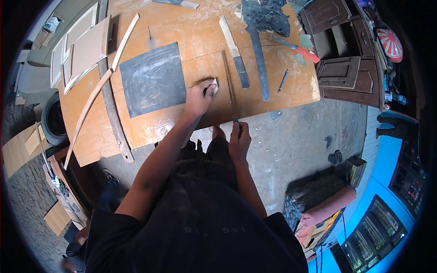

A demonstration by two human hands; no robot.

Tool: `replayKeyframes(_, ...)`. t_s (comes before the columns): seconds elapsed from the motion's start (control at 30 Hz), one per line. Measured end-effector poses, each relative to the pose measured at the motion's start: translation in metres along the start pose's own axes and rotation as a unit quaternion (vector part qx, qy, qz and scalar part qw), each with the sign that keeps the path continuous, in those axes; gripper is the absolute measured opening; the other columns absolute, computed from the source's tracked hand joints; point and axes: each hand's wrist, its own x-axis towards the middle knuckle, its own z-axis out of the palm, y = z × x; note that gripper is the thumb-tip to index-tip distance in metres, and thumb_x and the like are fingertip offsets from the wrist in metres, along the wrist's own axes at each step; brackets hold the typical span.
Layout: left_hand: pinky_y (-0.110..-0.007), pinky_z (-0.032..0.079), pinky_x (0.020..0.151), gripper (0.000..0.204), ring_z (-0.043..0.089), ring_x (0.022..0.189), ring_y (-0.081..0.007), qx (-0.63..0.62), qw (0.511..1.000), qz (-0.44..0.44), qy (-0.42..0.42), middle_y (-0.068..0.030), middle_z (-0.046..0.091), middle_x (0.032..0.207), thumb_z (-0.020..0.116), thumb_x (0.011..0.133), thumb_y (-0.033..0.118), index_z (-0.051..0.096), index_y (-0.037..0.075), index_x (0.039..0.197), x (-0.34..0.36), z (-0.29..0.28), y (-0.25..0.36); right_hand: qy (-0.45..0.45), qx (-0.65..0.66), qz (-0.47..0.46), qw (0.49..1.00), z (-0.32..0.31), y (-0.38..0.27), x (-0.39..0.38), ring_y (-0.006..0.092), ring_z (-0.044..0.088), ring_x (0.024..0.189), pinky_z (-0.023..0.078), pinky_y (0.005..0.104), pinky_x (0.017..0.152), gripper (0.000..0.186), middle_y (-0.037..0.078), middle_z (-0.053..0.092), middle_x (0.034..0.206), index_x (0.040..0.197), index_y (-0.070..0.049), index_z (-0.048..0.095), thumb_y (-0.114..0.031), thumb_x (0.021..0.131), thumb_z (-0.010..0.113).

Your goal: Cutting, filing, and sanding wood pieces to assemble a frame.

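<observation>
My left hand [199,98] rests low over the brown wooden table and pinches a small pale piece [215,83] between thumb and fingers. What the piece is cannot be made out. Just left of that hand lies a dark, scuffed square sheet [154,78]. Past the table's near edge, my right hand [240,142] is closed around the near end of a long, thin, dark rod-like tool [229,82]. The tool points away from me over the tabletop, to the right of my left hand.
On the table [200,54] lie a part-dark wooden strip [235,57], a dark flat bar [260,63], a blue pen [282,80] and a red-handled tool [305,52]. Curved wood strips [91,95] cross its left side. Dark cabinets [346,75] stand right. Another person's leg [109,191] shows lower left.
</observation>
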Motion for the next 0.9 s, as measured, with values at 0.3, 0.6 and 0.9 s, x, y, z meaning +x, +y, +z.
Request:
replayKeyframes(0.3, -0.039, 0.052, 0.086, 0.026, 0.062, 0.097, -0.0322, 0.018, 0.939, 0.321, 0.123, -0.0138, 0.064, 0.099, 0.070, 0.087, 0.008, 0.072, 0.004, 0.113, -0.006, 0.012, -0.040, 0.056, -0.021, 0.025, 0.998, 0.037, 0.007, -0.039, 0.0122, 0.050, 0.056, 0.040, 0.0332, 0.053, 0.021, 0.005, 0.055, 0.063, 0.096, -0.002, 0.056, -0.021, 0.105, 0.053)
replayKeyframes(0.6, -0.037, 0.054, 0.083, 0.023, 0.066, 0.092, -0.0306, -0.016, 0.928, 0.351, 0.122, -0.0125, 0.069, 0.097, 0.067, 0.086, 0.001, 0.075, 0.004, 0.107, 0.000, 0.013, -0.043, 0.048, -0.034, 0.063, 0.996, 0.074, 0.020, -0.074, 0.0472, 0.067, 0.098, 0.055, 0.0460, 0.077, 0.016, 0.032, 0.061, 0.126, 0.115, 0.000, 0.051, -0.010, 0.102, 0.048)
replayKeyframes(0.9, -0.036, 0.054, 0.081, 0.026, 0.066, 0.092, -0.0293, -0.011, 0.936, 0.333, 0.114, -0.0111, 0.069, 0.096, 0.065, 0.085, -0.001, 0.076, 0.006, 0.107, 0.001, 0.013, -0.045, 0.120, -0.046, 0.001, 0.992, 0.085, 0.006, -0.064, 0.0404, 0.066, 0.072, 0.050, 0.0447, 0.064, 0.016, 0.020, 0.066, 0.079, 0.101, -0.002, 0.057, -0.017, 0.104, 0.051)
